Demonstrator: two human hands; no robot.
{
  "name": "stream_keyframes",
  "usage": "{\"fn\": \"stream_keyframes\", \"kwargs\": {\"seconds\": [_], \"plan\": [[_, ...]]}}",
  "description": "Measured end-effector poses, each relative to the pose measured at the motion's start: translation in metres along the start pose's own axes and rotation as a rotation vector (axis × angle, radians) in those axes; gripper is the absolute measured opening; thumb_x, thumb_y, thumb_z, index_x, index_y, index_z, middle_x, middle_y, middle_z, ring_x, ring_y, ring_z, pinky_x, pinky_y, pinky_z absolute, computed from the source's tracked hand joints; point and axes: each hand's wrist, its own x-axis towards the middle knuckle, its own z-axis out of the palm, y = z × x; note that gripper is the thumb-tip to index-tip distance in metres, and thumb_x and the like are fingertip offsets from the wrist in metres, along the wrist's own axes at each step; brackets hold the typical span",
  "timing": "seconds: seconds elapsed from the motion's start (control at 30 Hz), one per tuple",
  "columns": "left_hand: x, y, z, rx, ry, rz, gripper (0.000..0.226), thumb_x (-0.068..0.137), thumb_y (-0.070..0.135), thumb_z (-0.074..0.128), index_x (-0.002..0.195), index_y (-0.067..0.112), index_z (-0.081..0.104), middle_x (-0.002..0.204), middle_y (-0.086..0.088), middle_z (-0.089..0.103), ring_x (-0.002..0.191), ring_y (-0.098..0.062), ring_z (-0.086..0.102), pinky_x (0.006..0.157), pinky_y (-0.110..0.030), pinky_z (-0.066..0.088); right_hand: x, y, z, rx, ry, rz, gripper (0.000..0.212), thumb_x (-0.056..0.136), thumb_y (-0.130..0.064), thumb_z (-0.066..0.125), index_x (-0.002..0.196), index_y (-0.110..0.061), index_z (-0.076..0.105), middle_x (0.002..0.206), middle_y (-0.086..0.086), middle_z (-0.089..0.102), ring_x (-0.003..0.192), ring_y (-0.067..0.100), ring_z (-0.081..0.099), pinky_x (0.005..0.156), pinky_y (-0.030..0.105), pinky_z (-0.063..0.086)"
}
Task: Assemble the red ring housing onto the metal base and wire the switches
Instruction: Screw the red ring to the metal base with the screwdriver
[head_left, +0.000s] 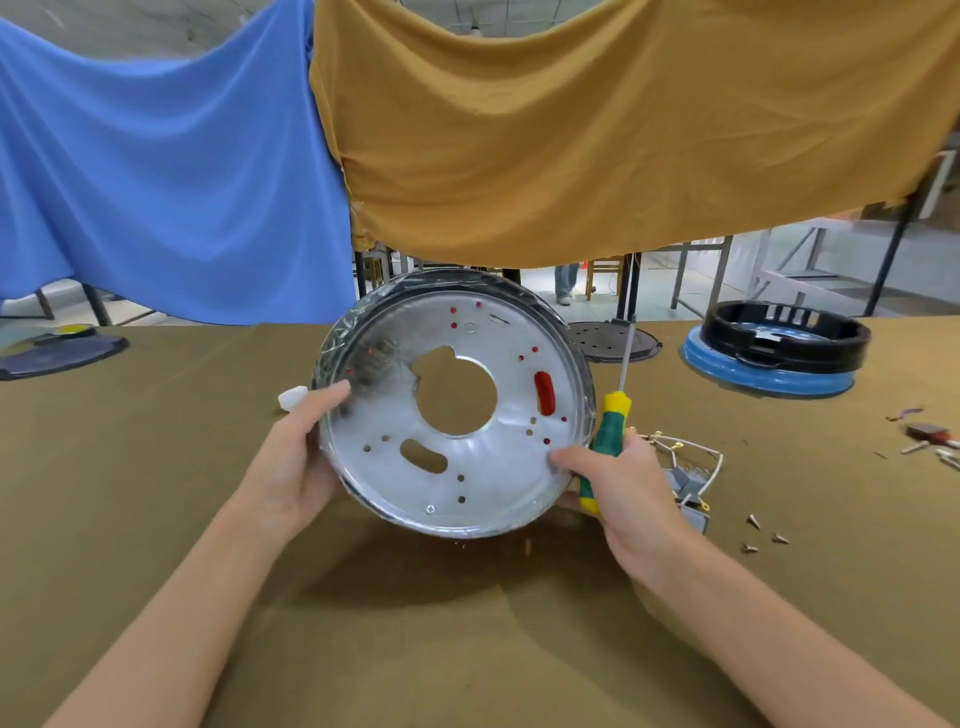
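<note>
While held tilted above olive cloth-covered table (156, 467), round silver metal base (498, 467) gripped at left rim by left hand (296, 467); right hand (631, 488) fingers clamp right rim plus green-yellow screwdriver (608, 436).

Shiny smooth metal base (498, 467) w/ red plastic behind holes, glossy plastic screwdriver handle (605, 441), matt cloth table (415, 649).

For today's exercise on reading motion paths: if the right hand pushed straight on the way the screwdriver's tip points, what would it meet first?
Probably the dark perforated disc: the right hand holds the screwdriver with its tip pointing up and away toward it, though depth is unclear.
</note>
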Motion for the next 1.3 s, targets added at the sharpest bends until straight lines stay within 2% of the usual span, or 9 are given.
{"fn": "stream_keyframes", "kwargs": {"seconds": [0.13,0.3,0.47,0.6,0.73,0.9,1.03,1.17,1.3], "plan": [[-0.003,-0.003,-0.001,0.135,-0.241,-0.052,0.062,0.09,0.044,0.061,0.143,0.014,0.05,0.14,-0.011,0.059,0.127,-0.031,0.058,0.094,-0.051,0.054,0.003,0.003,-0.002,0.092,0.128,-0.024,0.031,0.082,0.006,0.065,0.106,-0.01,0.056,0.1,0.01,0.072,0.088,0.023,0.071,0.056,0.029,0.058],[-0.004,-0.012,0.004,0.259,-0.234,-0.27,0.109,0.05,0.057,0.092,0.143,0.025,0.043,0.135,-0.008,0.063,0.119,-0.036,0.063,0.086,-0.055,0.057,0.001,0.005,0.001,0.101,0.159,-0.077,0.028,0.086,0.003,0.063,0.106,-0.014,0.053,0.1,0.005,0.07,0.083,0.017,0.072,0.057,0.028,0.059],[-0.001,-0.022,0.008,0.253,-0.142,-0.237,0.069,0.076,0.029,0.076,0.138,0.021,0.047,0.125,-0.012,0.069,0.108,-0.039,0.069,0.081,-0.045,0.061,-0.004,0.007,0.001,-0.035,0.081,-0.219,0.024,0.088,-0.014,0.071,0.107,-0.02,0.057,0.099,-0.001,0.072,0.084,0.01,0.072,0.062,0.025,0.059],[0.005,-0.012,-0.004,0.216,0.138,-0.196,0.026,0.094,0.028,0.049,0.113,0.018,0.064,0.106,-0.013,0.075,0.086,-0.037,0.074,0.063,-0.044,0.062,-0.011,0.001,0.007,-0.107,-0.029,-0.173,0.03,0.094,-0.041,0.061,0.098,-0.012,0.056,0.087,0.009,0.062,0.073,0.017,0.068,0.056,0.034,0.059],[0.01,-0.009,-0.013,0.259,0.317,-0.313,0.028,0.09,0.037,0.045,0.099,0.018,0.064,0.098,-0.018,0.067,0.076,-0.033,0.068,0.053,-0.035,0.059,-0.014,-0.004,0.006,-0.398,-0.064,-0.032,0.024,0.099,-0.026,0.049,0.083,-0.009,0.046,0.078,0.009,0.044,0.065,0.024,0.056,0.048,0.032,0.054],[0.014,-0.012,-0.016,0.346,0.351,-0.237,0.027,0.089,0.044,0.05,0.095,0.022,0.064,0.098,-0.014,0.064,0.07,-0.031,0.067,0.046,-0.033,0.057,-0.018,0.003,0.006,-1.101,-0.04,-0.22,0.016,0.096,-0.026,0.05,0.091,-0.013,0.042,0.093,0.009,0.057,0.09,0.034,0.061,0.078,0.045,0.05],[0.016,-0.012,-0.019,0.353,0.42,-0.137,0.028,0.089,0.047,0.046,0.091,0.026,0.063,0.088,-0.007,0.066,0.065,-0.025,0.065,0.046,-0.031,0.056,-0.019,0.006,0.005,-1.251,0.009,-0.332,0.015,0.095,-0.024,0.051,0.098,-0.018,0.038,0.095,0.003,0.058,0.089,0.027,0.057,0.066,0.035,0.041],[0.016,-0.011,-0.022,0.337,0.428,-0.062,0.029,0.087,0.049,0.047,0.09,0.025,0.064,0.078,-0.002,0.069,0.057,-0.021,0.069,0.059,-0.035,0.055,-0.019,0.007,0.004,-1.404,-0.015,-0.357,0.023,0.096,-0.037,0.052,0.101,-0.015,0.047,0.1,0.004,0.06,0.097,0.024,0.057,0.071,0.033,0.043],[0.015,-0.013,-0.022,0.35,0.376,-0.017,0.03,0.087,0.051,0.049,0.092,0.026,0.065,0.085,-0.004,0.068,0.07,-0.03,0.065,0.068,-0.041,0.056,-0.009,-0.017,-0.011,-1.185,0.102,-0.347,0.023,0.093,-0.03,0.05,0.09,-0.01,0.062,0.09,0.006,0.067,0.089,0.028,0.06,0.078,0.037,0.05]]}}
